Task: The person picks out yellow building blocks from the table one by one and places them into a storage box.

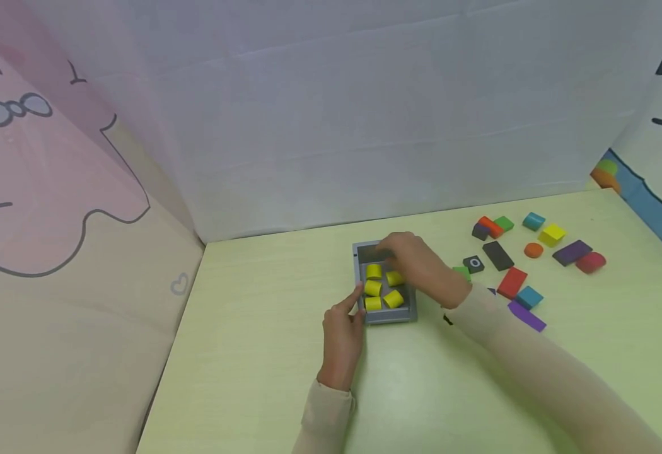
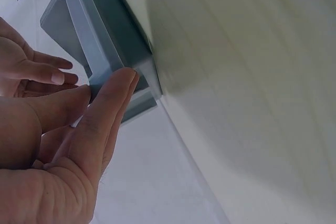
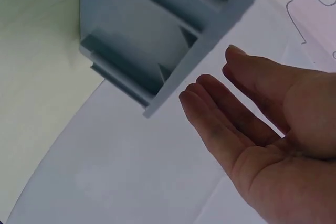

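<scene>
A grey open box (image 1: 390, 319) stands on the table with several short yellow cylinder-like blocks (image 1: 373, 288) inside. My left hand (image 1: 343, 343) is at its near left side. In the left wrist view, thumb and fingers of that hand (image 2: 79, 140) pinch the edge of the grey box (image 2: 122, 30). Over the box's far right part hovers my right hand (image 1: 422, 265), its fingers bent downward. The right wrist view shows this hand (image 3: 262, 124) with thumb and fingers apart and nothing between them, just off the box's rim (image 3: 210, 45). It hides part of the box's interior.
Loose coloured blocks lie scattered on the right of the table (image 1: 251, 353), among them a red block (image 1: 512, 283), a yellow block (image 1: 552, 235), a purple block (image 1: 526, 316) and a black block (image 1: 498, 255). My right forearm covers some. A pale curtain (image 1: 365, 126) hangs behind the table.
</scene>
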Action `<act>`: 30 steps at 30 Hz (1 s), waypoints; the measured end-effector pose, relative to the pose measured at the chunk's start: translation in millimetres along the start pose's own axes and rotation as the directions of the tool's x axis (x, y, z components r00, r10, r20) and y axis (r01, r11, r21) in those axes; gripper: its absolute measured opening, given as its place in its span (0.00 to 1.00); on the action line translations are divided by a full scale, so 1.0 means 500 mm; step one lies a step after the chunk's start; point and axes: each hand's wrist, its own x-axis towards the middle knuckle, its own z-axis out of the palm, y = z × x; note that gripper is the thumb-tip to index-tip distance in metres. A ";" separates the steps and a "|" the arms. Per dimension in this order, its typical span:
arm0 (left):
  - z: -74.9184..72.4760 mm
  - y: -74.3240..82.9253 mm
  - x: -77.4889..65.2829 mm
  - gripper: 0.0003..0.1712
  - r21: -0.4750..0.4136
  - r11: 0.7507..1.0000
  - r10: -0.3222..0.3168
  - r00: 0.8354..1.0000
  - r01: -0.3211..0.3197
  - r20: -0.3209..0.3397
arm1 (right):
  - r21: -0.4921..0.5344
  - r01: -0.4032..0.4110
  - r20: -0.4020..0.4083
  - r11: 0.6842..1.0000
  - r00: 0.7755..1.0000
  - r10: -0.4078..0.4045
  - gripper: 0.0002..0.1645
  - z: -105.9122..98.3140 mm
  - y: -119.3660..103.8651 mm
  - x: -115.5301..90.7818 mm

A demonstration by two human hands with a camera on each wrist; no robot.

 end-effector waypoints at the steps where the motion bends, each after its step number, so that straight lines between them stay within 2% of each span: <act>1: 0.000 0.000 0.000 0.27 -0.001 1.000 -0.003 1.000 0.003 0.003 | 0.005 -0.003 -0.001 1.000 1.000 0.003 0.18 -0.004 0.001 -0.003; 11: 0.002 -0.004 -0.002 0.28 0.002 1.000 -0.009 1.000 0.009 0.009 | 0.017 -0.039 -0.027 0.999 0.999 0.040 0.18 -0.033 0.013 -0.019; 22: 0.003 -0.003 -0.001 0.28 0.002 1.000 -0.014 1.000 0.014 0.004 | -0.012 -0.013 -0.103 1.000 0.995 0.012 0.19 -0.052 0.055 -0.035; 30: 0.004 -0.003 -0.001 0.29 0.008 1.000 -0.015 1.000 0.015 0.001 | -0.018 -0.078 -0.099 0.997 0.992 0.076 0.19 -0.071 0.090 -0.049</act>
